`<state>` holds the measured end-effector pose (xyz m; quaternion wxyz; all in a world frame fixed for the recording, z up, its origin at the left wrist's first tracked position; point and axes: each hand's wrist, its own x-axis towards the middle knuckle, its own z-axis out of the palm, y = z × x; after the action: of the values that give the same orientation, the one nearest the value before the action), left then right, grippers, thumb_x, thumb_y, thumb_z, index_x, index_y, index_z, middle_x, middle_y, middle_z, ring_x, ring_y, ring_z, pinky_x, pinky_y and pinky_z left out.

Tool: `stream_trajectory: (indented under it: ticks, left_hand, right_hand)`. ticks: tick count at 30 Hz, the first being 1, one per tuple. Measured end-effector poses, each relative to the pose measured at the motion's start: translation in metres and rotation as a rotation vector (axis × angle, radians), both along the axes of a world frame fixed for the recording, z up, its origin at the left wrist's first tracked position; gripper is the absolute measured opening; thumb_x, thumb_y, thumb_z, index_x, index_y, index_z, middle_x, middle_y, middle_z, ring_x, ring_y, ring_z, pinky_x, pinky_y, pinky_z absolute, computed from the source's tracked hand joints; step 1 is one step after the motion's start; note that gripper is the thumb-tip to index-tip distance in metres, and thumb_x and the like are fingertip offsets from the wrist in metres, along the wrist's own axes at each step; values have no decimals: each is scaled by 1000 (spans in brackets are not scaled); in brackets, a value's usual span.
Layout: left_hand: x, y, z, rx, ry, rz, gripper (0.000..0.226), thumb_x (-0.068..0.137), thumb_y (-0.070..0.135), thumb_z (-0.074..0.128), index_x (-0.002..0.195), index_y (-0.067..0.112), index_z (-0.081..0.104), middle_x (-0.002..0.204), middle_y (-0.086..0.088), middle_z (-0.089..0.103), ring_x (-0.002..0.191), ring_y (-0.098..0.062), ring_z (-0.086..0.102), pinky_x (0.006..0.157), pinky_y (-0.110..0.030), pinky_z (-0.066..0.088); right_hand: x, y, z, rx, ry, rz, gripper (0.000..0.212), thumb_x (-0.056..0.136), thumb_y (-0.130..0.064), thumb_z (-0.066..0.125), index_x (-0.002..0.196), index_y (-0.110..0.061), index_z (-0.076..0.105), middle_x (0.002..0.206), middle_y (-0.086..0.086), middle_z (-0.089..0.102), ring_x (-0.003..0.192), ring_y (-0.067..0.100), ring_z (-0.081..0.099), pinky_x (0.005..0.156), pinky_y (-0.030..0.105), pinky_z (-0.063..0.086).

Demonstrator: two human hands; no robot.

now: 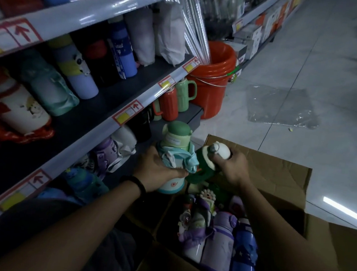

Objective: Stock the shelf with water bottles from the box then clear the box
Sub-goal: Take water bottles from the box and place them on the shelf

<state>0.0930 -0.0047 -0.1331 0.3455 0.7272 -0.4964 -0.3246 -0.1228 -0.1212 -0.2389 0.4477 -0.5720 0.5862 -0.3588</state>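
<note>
Beside shelf [100, 126], left hand [155, 168] grips mint bottle [174, 139], right hand [233, 168] green bottle [203, 165].

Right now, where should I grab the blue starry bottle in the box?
Come from above and grip the blue bottle round its body. It's packed between the purple bottle and the side of the box, so reaching sideways looks blocked.

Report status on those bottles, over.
Left hand grips pale green bottle; right hand grips dark green bottle, over the box. More bottles lie in box. Nothing between hands and shelf.
</note>
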Motion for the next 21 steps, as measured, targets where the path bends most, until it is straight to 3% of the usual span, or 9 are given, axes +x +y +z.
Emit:
stream_trajectory:
  ticks: [3,6,8,10,13,15,17,19,21]
  left_hand:
    - [1,1,1,1,22,37,59,55,31,101,100,33,61,112,7,71,101,-12,69,91,-32,56]
    - [3,2,3,-13,7,73,96,38,56,93,123,25,61,119,8,72,105,-12,69,94,-38,59]
    - [4,4,4,-9,17,84,99,36,62,90,123,26,60,119,9,72,105,-10,69,93,-36,59]
    - [2,12,9,-9,55,75,83,40,55,94,113,30,62,115,12,73,100,-2,69,88,-28,59]
    - [7,24,15,-16,89,49,60,56,29,100,104,33,64,107,18,74,90,10,68,76,-14,55]
    - [8,28,14,-49,150,57,52,64,16,98,104,28,67,104,16,75,89,10,69,75,-11,55]
    - [-2,34,3,-44,250,116,42,73,2,90,106,20,70,106,6,77,89,2,72,77,-14,57]
    - [-8,42,-21,13,345,245,39,76,-3,86,111,9,73,110,-5,77,93,-13,73,73,-16,58]
    - [-3,44,-35,25,419,326,38,75,1,88,109,10,74,111,-9,78,99,-25,74,77,-28,61]
  right_hand:
    - [11,-4,29,-56,-123,18,37,78,-38,87,107,-21,70,97,-1,76,86,19,75,65,33,62]
    - [21,-6,52,-65,-251,16,40,74,-34,92,106,-21,73,97,0,78,85,16,76,66,31,61]
    - [27,-5,61,1,-332,26,38,73,-33,93,103,-17,75,98,4,80,85,19,78,68,34,62]
    - [30,-4,66,94,-421,29,35,76,-33,90,98,-8,78,95,11,81,83,26,78,66,35,60]
    - [36,-3,74,230,-577,17,45,75,-44,87,92,-3,80,93,19,79,85,38,76,74,45,61]
    - [43,-4,73,278,-597,-31,36,78,-37,85,88,-3,79,91,20,79,82,37,76,75,47,62]
    - [55,6,73,360,-587,-82,35,74,-31,84,93,-2,76,94,19,78,80,35,75,76,50,64]
    - [62,18,65,479,-623,-75,53,66,-38,83,104,-2,75,104,23,77,93,43,75,85,65,60]
    - [62,19,61,539,-679,-20,70,63,-42,83,118,0,74,113,26,75,106,48,72,96,67,55]
